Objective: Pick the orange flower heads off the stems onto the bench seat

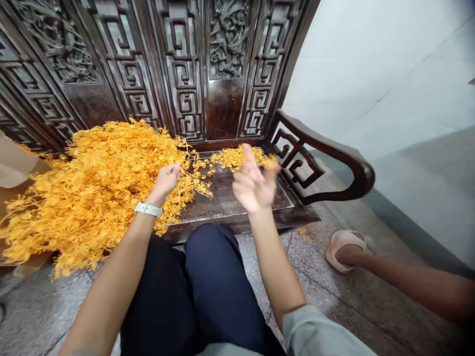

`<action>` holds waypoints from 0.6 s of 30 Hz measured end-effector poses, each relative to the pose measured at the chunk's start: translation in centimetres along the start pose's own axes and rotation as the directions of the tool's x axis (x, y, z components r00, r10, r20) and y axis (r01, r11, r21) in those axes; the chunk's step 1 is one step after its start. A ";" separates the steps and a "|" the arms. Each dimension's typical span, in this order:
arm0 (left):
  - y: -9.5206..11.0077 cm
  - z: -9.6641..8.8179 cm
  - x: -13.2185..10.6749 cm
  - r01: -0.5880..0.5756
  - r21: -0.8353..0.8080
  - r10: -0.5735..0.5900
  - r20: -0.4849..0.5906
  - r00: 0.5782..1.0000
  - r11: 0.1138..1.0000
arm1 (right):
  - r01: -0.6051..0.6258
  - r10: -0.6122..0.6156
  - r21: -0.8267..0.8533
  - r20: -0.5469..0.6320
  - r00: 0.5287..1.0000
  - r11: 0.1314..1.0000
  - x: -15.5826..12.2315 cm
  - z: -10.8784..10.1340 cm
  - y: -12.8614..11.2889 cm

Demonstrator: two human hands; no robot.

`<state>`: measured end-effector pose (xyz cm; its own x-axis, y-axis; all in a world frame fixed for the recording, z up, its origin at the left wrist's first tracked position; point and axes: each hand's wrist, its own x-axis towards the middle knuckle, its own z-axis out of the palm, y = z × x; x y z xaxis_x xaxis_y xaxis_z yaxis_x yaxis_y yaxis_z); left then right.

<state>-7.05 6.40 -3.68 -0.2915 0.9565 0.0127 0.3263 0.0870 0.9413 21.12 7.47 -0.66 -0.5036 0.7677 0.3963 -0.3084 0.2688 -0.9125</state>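
A big heap of orange-yellow plastic sprigs (92, 188) covers the left part of a dark carved wooden bench seat (230, 198). My left hand (168, 179), with a white watch on the wrist, is closed at the heap's right edge and grips some sprigs. A smaller pile of the same sprigs (232, 158) lies at the back of the seat. My right hand (254, 185) hovers open in front of that pile, palm toward me, fingers spread and slightly blurred, holding nothing.
The carved bench back (185, 74) rises behind the seat, and its curved armrest (326, 158) stands to the right. My dark-trousered knees (200, 282) are below. A leg with a pink slipper (343, 247) stretches over the stone floor at right. Cardboard (15, 163) sits at left.
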 end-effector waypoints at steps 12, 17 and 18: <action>2.2 4.9 -3.2 -0.109 -0.171 0.168 0.382 0.909 0.979 | -0.163 0.054 -0.237 -0.408 0.911 0.958 -4.5 3.8 7.3; 2.9 6.6 -4.9 -0.142 -0.158 0.189 0.346 0.919 0.977 | -0.079 -0.149 -0.490 -0.408 0.901 0.868 -4.8 4.1 7.1; 2.9 6.8 -5.0 -0.147 -0.155 0.191 0.320 0.928 0.977 | -0.060 -0.182 -0.485 -0.436 0.881 0.873 -4.8 4.1 7.0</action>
<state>1.46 3.77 -3.26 0.0796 0.9933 0.0834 0.2220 -0.0993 0.9700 18.05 3.23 -8.57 -0.0362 0.8813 0.4712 0.1522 0.4709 -0.8690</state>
